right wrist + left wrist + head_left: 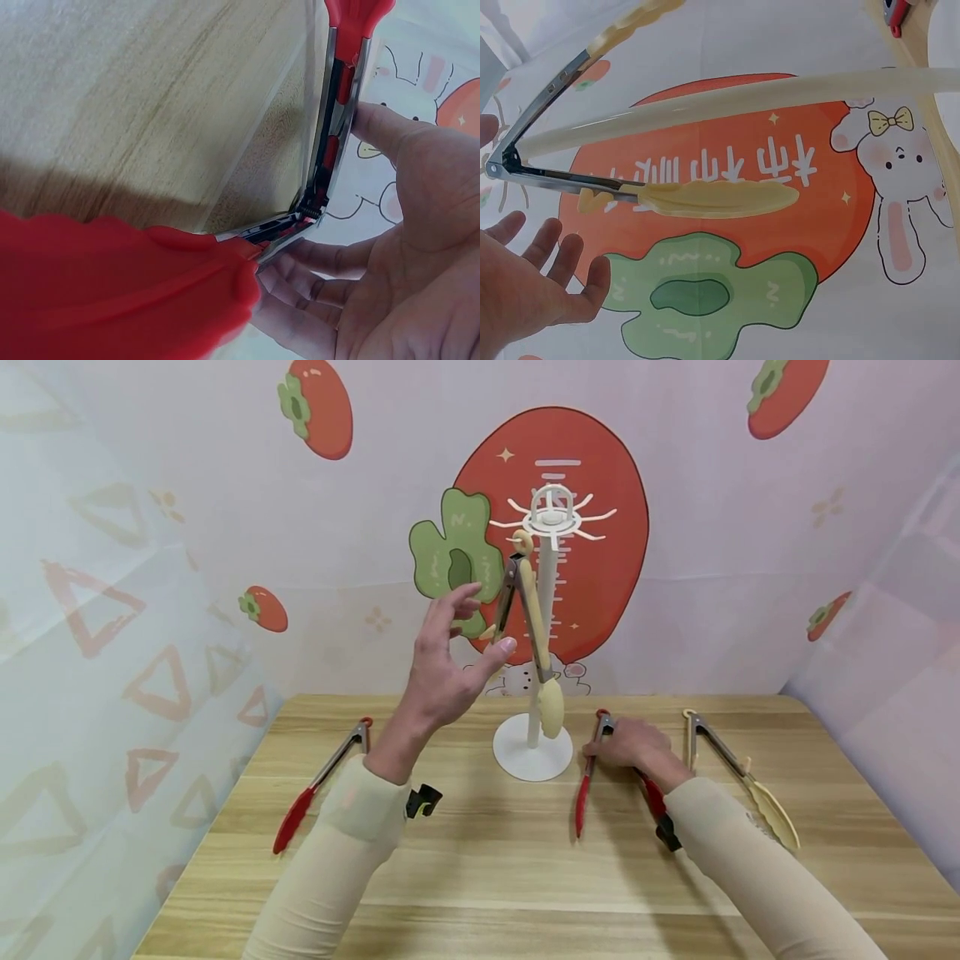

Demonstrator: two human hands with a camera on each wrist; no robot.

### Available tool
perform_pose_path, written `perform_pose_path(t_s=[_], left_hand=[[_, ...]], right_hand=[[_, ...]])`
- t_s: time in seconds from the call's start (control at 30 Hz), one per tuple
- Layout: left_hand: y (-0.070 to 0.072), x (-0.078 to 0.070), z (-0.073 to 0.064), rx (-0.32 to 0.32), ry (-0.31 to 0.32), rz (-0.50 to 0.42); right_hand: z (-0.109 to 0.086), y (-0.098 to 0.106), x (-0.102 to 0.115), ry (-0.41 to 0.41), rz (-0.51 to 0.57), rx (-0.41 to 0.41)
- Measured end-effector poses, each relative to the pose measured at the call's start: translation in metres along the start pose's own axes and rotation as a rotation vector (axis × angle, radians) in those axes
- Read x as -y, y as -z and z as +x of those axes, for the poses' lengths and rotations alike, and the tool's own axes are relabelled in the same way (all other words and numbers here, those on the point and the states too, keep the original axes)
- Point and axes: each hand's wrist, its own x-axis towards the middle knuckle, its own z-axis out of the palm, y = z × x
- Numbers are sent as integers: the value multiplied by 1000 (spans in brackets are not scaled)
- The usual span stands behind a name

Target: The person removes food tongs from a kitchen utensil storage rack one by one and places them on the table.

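A pair of cream-tipped tongs [533, 618] hangs by its ring from a hook of the white stand [547, 597], its arms spread apart. My left hand [446, 664] is raised just left of these tongs, fingers spread and holding nothing; the left wrist view shows a gap between the hand [536, 289] and the cream tongs [720, 199]. Right of the stand's base, my right hand [633, 745] grips red-tipped tongs [582, 806] near their hinge. In the right wrist view, thumb and fingers are on opposite arms of the spread red tongs [127, 285].
Another red-tipped pair of tongs [296, 818] lies at the table's left, partly behind my left forearm. More cream-tipped tongs [772, 810] lie at the right, beside my right forearm. The stand's round white base [517, 764] rests toward the back of the wooden table [480, 893], before a printed backdrop.
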Motion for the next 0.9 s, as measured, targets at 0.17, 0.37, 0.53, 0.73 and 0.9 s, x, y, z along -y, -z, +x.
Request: perform_pose_path(t_s=[0.17, 0.37, 0.53, 0.73, 0.9], left_hand=[[-2, -2, 2, 1, -6, -1], [-5, -4, 5, -1, -13, -11], [-7, -5, 6, -6, -16, -11], [-8, -4, 6, -8, -19, -21], [-9, -5, 6, -3, -11, -20]], right_hand=[[-1, 0, 1, -10, 2, 0], [-1, -1, -1, -2, 0, -11], [-3, 1, -1, -5, -6, -7], [-9, 4, -2, 11, 5, -21], [-13, 7, -3, 50, 1, -55]])
